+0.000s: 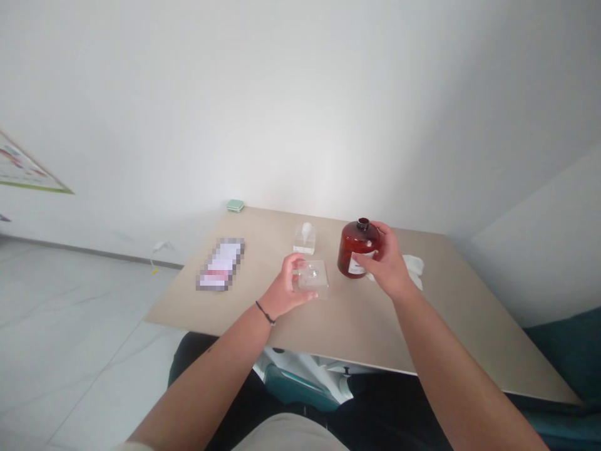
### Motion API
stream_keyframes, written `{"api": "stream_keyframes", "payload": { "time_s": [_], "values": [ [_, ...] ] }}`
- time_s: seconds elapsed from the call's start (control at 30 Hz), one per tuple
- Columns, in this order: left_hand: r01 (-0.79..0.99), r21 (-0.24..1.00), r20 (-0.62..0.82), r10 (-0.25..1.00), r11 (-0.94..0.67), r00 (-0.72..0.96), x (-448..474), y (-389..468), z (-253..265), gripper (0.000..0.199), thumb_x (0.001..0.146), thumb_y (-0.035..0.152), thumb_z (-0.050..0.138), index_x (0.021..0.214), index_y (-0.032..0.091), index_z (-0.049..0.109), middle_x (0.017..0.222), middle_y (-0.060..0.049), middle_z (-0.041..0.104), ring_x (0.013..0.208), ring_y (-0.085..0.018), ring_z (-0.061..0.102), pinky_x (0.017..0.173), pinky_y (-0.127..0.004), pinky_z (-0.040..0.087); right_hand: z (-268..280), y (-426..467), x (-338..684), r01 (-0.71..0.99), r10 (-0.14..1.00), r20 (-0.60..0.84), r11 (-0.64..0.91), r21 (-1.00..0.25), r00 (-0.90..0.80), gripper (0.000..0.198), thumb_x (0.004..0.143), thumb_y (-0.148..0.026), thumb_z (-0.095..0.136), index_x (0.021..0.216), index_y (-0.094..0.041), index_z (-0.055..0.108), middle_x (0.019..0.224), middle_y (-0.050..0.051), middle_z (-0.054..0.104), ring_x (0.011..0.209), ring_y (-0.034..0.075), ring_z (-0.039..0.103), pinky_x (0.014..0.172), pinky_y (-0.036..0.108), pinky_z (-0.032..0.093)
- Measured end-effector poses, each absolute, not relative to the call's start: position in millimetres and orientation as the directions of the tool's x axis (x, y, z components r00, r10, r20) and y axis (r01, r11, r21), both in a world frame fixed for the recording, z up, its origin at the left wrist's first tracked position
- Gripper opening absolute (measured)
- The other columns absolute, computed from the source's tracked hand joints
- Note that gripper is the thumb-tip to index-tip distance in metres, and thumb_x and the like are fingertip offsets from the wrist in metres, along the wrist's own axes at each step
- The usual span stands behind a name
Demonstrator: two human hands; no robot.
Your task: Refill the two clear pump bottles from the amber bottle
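My left hand [285, 291] grips a clear, square-sided container [313, 275] by its left side, thumb at the near edge and fingers at the far side. A round opening shows in the container's top. To its right, my right hand [392, 260] is wrapped round a large amber bottle [359, 241] with a white label and an uncapped neck. The bottle is roughly upright; whether its base touches the table cannot be made out. Just beyond the clear container is a small clear block-like piece [304, 243] with a white top [307, 230].
A white tissue or cloth [415, 268] lies behind my right wrist on the beige table [263, 235]. At the left is a blurred-out phone-like object [220, 264]. A small green case [235, 205] sits at the far left corner, near the white wall [300, 125].
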State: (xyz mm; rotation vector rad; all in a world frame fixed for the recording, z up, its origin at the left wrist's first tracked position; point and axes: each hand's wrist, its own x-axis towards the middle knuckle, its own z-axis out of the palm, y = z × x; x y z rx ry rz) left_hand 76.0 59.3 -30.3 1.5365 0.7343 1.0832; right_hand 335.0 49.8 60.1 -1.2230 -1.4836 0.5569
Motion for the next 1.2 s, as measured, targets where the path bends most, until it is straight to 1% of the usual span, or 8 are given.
{"api": "stream_keyframes", "payload": {
  "time_s": [0.1, 0.27, 0.5, 0.6, 0.7, 0.87, 1.0, 1.2],
  "values": [
    [-0.159, 0.967, 0.248, 0.892, -0.201, 0.378, 74.7, 58.1, -28.3, 0.083, 0.066, 0.040, 0.094, 0.132, 0.028, 0.045, 0.136, -0.011, 0.052, 0.137, -0.033, 0.049, 0.103, -0.045, 0.051, 69.8, 23.5, 343.2, 0.533, 0.893, 0.450, 0.387, -0.753, -0.013, 0.075, 0.076, -0.043, 0.080, 0.142, -0.028, 0.047, 0.144, 0.014, 0.060, 0.125, 0.031, 0.065, 0.100, 0.047, 0.056],
    [-0.136, 0.963, 0.270, 0.870, -0.234, 0.413, 73.5, 53.9, -23.0, 0.079, 0.063, 0.046, 0.096, 0.127, 0.026, 0.054, 0.136, -0.011, 0.056, 0.134, -0.034, 0.052, 0.101, -0.043, 0.048, 79.1, -8.1, 344.5, 0.760, 0.871, 0.437, 0.436, -0.482, -0.222, 0.067, 0.081, -0.032, 0.074, 0.143, -0.028, 0.049, 0.135, 0.013, 0.065, 0.120, 0.032, 0.066, 0.103, 0.049, 0.054],
    [-0.010, 0.910, 0.379, 0.822, -0.414, 0.425, 73.6, 50.2, -19.4, 0.074, 0.068, 0.048, 0.092, 0.129, 0.026, 0.058, 0.132, -0.012, 0.059, 0.124, -0.034, 0.058, 0.094, -0.043, 0.051, 81.3, -16.0, 338.3, 0.885, 0.857, 0.382, 0.433, -0.171, -0.345, 0.065, 0.081, -0.028, 0.070, 0.144, -0.028, 0.053, 0.134, 0.014, 0.066, 0.121, 0.036, 0.065, 0.099, 0.050, 0.054],
    [0.035, 0.892, 0.393, 0.811, -0.451, 0.432, 73.6, 49.6, -19.1, 0.074, 0.069, 0.049, 0.091, 0.132, 0.027, 0.058, 0.133, -0.012, 0.059, 0.121, -0.033, 0.060, 0.092, -0.043, 0.053, 83.0, -15.5, 335.3, 0.900, 0.841, 0.371, 0.435, -0.034, -0.393, 0.066, 0.081, -0.028, 0.068, 0.146, -0.028, 0.054, 0.134, 0.014, 0.067, 0.117, 0.036, 0.066, 0.095, 0.049, 0.054],
    [0.047, 0.879, 0.409, 0.801, -0.474, 0.438, 73.5, 49.9, -19.1, 0.076, 0.070, 0.050, 0.091, 0.134, 0.027, 0.059, 0.136, -0.013, 0.059, 0.123, -0.033, 0.059, 0.094, -0.044, 0.053, 84.9, -15.3, 332.6, 0.898, 0.832, 0.354, 0.435, 0.061, -0.427, 0.065, 0.081, -0.027, 0.067, 0.146, -0.027, 0.056, 0.135, 0.014, 0.066, 0.115, 0.036, 0.066, 0.097, 0.049, 0.052],
    [0.044, 0.868, 0.428, 0.789, -0.495, 0.441, 72.7, 50.8, -17.5, 0.076, 0.071, 0.051, 0.090, 0.135, 0.027, 0.059, 0.137, -0.013, 0.060, 0.123, -0.034, 0.060, 0.103, -0.049, 0.051, 86.2, -14.4, 330.6, 0.887, 0.822, 0.335, 0.439, 0.142, -0.461, 0.062, 0.082, -0.025, 0.064, 0.144, -0.026, 0.058, 0.135, 0.015, 0.066, 0.118, 0.037, 0.064, 0.099, 0.052, 0.049],
    [0.050, 0.843, 0.464, 0.771, -0.535, 0.436, 72.2, 51.5, -15.2, 0.073, 0.071, 0.051, 0.090, 0.133, 0.026, 0.060, 0.135, -0.013, 0.061, 0.127, -0.035, 0.058, 0.112, -0.053, 0.045, 86.1, -13.2, 331.9, 0.886, 0.819, 0.340, 0.443, 0.137, -0.462, 0.064, 0.083, -0.027, 0.064, 0.146, -0.029, 0.056, 0.136, 0.013, 0.066, 0.119, 0.037, 0.063, 0.101, 0.052, 0.048],
    [0.055, 0.831, 0.483, 0.766, -0.554, 0.423, 73.0, 52.5, -15.2, 0.073, 0.070, 0.053, 0.090, 0.131, 0.026, 0.060, 0.133, -0.012, 0.063, 0.126, -0.035, 0.059, 0.112, -0.053, 0.045, 86.6, -13.2, 331.9, 0.883, 0.806, 0.365, 0.453, 0.125, -0.465, 0.070, 0.082, -0.028, 0.066, 0.151, -0.032, 0.052, 0.136, 0.012, 0.065, 0.120, 0.037, 0.063, 0.102, 0.052, 0.048]
  ]
}}
